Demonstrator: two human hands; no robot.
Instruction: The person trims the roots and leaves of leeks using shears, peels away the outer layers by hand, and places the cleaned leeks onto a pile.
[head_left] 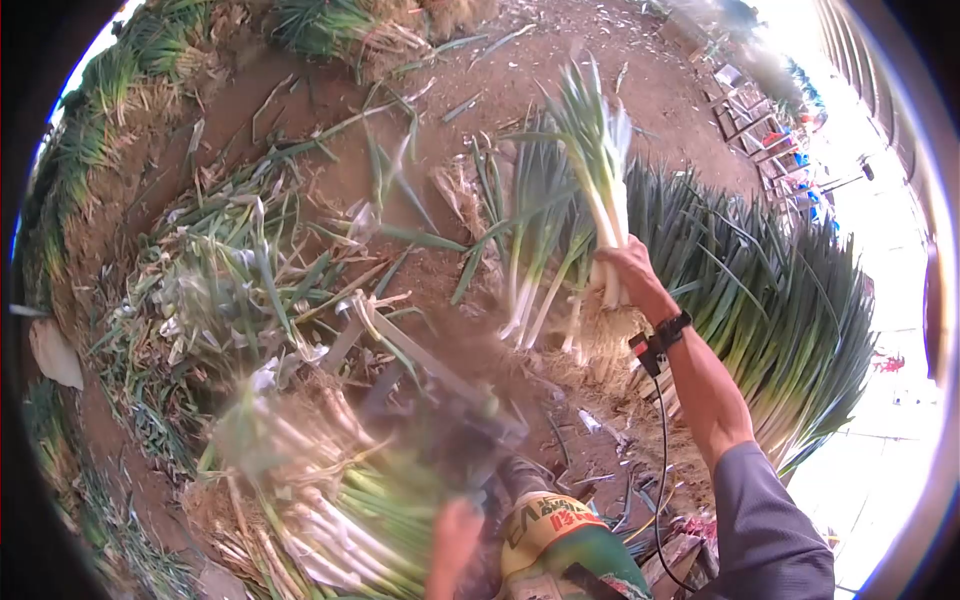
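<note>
While the right hand (628, 265) pinches a green onion bunch (592, 150) upright by its white shanks, the blurred left hand's (455, 540) grip cannot be told. Loose pressure could shed stalks; neighbouring stacked onions (770, 290) could snag roots. Soil (660, 110) offers room beyond the leaf tips.

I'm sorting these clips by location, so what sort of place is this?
Probably a produce packing or storage shed: leeks or large green onions lie massed on a dirt floor, beside a heap of stripped leaves.
</note>
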